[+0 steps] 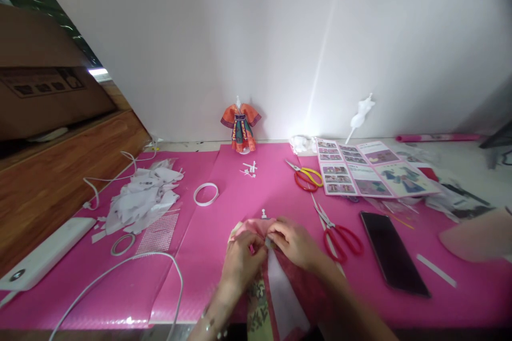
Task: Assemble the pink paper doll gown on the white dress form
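Observation:
A small doll garment (280, 287) in pink, dark red and patterned green cloth lies at the front middle, partly under my hands. My left hand (243, 256) pinches the pink cloth near its top with bent fingers. Close beside it, my right hand (291, 240) has thumb and fingers pressed together on the same garment. Between the fingertips shows a small pale bit that I cannot make out. Just beyond the cloth the white tip of a doll stand (263, 214) sticks up. Red-handled scissors (340, 237) lie to the right of my right hand.
A dressed doll form (240, 125) stands at the back; a bare white mannequin (362, 111) leans right. A printed instruction sheet (372, 170), red-and-yellow scissors (306, 176) and a black phone (394, 253) lie right. White paper scraps (140, 192), tape rolls (206, 194) and a white cable (176, 261) lie left.

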`<state>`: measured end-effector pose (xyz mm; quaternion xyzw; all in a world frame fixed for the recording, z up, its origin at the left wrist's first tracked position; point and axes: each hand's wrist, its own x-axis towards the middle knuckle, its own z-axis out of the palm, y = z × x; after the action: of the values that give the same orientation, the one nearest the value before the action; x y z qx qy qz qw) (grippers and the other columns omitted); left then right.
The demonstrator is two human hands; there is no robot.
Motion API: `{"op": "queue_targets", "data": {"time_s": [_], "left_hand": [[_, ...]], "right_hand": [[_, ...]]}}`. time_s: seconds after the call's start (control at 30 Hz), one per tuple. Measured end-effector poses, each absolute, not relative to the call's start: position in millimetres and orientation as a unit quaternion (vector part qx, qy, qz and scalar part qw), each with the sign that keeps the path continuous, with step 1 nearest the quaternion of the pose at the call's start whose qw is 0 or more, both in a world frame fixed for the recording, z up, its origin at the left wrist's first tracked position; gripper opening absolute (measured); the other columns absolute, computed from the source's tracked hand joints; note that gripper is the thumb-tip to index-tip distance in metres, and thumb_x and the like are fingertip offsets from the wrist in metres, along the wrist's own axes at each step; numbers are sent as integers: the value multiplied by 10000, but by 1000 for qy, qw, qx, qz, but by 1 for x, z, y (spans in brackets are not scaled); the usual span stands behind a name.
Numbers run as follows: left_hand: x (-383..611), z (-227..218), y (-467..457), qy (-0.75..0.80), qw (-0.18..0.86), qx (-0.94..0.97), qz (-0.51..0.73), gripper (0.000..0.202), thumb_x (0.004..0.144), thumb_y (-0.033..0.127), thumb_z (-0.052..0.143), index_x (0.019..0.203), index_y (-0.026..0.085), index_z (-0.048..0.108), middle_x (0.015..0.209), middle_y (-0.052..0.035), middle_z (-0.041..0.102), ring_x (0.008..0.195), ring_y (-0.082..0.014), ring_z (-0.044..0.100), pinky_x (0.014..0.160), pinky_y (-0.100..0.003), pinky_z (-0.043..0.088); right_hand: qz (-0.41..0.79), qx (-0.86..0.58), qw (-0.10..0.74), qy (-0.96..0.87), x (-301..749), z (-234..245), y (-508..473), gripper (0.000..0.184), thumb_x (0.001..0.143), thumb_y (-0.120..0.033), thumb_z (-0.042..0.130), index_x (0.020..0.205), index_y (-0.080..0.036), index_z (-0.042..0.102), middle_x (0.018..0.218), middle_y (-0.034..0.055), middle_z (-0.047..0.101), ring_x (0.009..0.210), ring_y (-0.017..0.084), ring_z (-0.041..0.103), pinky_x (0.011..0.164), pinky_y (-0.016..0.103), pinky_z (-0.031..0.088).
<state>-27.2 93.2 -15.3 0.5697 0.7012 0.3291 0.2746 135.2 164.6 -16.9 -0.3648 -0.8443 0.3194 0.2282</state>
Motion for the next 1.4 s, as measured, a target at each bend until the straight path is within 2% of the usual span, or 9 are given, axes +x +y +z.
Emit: {"op": "queue_targets", "data": {"time_s": [0.17,0.27,0.37,0.5,0.83,1.4], "left_hand": [[-26,-15,93,705,283,555,340,128,711,232,527,599,207,583,628,8,599,608,-167,508,617,-297,370],[-25,-14,93,704,283,554,344,129,706,232,520,595,207,582,636,5,606,610,-164,510,616,-295,372],[-24,-13,93,699,284,558,347,133,702,223,514,599,206,597,643,2,616,609,-161,512,621,-294,382],[-23,-12,93,695,288,558,350,150,718,224,518,613,206,623,653,-6,626,619,-167,529,624,-299,398],[-22,-8,94,668,285,582,365,194,788,237,564,612,202,638,691,-19,655,666,-176,564,665,-306,426],[-21,-6,94,662,304,579,366,194,802,223,580,629,205,665,746,-26,678,710,-181,590,698,-312,455]], "right_hand": [[323,-373,262,-829,140,-14,160,127,913,-215,544,990,-201,644,912,33,668,817,165,612,714,246,403],[312,-388,274,-823,142,-9,151,78,882,-195,546,884,-192,624,816,20,643,719,149,583,653,241,380],[308,-390,255,-830,143,-3,140,107,853,-162,547,804,-198,634,842,24,647,708,141,588,638,240,366],[303,-409,225,-831,142,3,132,158,867,-146,534,826,-205,675,902,44,667,792,162,629,674,246,377],[283,-431,191,-835,142,5,132,196,913,-153,538,794,-182,690,858,43,671,786,164,635,678,253,364],[305,-404,232,-831,144,-3,138,238,907,-167,532,710,-186,665,766,32,653,724,147,588,669,248,359]]}}
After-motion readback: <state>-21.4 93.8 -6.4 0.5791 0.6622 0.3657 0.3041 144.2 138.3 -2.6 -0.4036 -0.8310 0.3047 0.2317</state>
